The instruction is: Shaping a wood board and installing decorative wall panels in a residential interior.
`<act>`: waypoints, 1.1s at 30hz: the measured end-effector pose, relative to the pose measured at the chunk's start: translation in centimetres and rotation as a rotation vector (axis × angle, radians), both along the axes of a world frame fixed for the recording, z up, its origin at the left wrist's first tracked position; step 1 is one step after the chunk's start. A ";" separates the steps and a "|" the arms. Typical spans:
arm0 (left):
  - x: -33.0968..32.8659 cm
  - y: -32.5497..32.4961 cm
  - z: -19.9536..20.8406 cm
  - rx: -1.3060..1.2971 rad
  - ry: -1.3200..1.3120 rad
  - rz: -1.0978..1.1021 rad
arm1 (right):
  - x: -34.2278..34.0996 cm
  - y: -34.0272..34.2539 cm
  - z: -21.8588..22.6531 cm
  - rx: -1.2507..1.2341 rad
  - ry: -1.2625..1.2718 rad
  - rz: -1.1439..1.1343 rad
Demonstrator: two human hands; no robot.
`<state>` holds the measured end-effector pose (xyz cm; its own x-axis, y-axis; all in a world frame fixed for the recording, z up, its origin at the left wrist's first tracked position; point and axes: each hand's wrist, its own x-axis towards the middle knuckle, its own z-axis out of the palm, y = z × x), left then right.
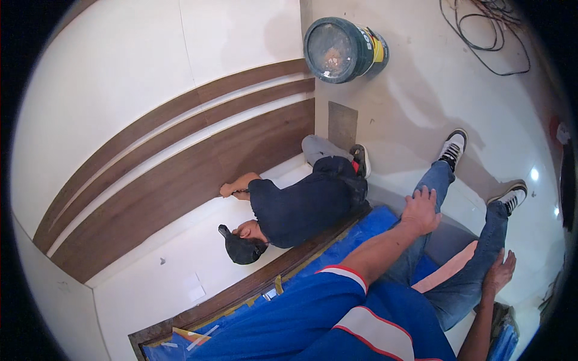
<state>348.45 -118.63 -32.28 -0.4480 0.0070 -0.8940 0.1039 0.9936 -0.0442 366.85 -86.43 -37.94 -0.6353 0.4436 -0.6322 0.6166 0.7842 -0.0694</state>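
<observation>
My left hand (421,212) rests on my left knee, its fingers spread over the blue jeans (438,179) and nothing held in it. Against the outer side of my right thigh lies my right hand (498,274), also empty, with its fingers stretched out. I am seated, legs apart, on a surface partly covered in blue sheeting (373,224). A strip of pale pink material (448,269) shows between my thighs.
To the left, a person in a dark shirt and black cap (304,201) crouches low, hands at a brown wood panel (198,180). A lidded dark green bucket (372,54) stands by the wall corner. Black cables (495,37) coil on the floor at far right.
</observation>
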 end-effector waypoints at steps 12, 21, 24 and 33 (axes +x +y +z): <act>0.7 -0.7 -0.2 0.001 0.015 0.019 | -0.4 -0.3 0.1 0.019 -0.023 0.019; 1.3 -0.4 -0.1 0.005 0.024 0.021 | 0.0 -0.2 -0.2 0.050 -0.051 0.042; 1.3 -0.4 -0.2 -0.020 0.004 0.005 | 0.1 -0.2 -0.1 0.031 -0.044 0.028; 1.5 -0.3 0.0 0.026 0.047 0.013 | 0.6 -0.1 -0.1 0.013 -0.015 0.017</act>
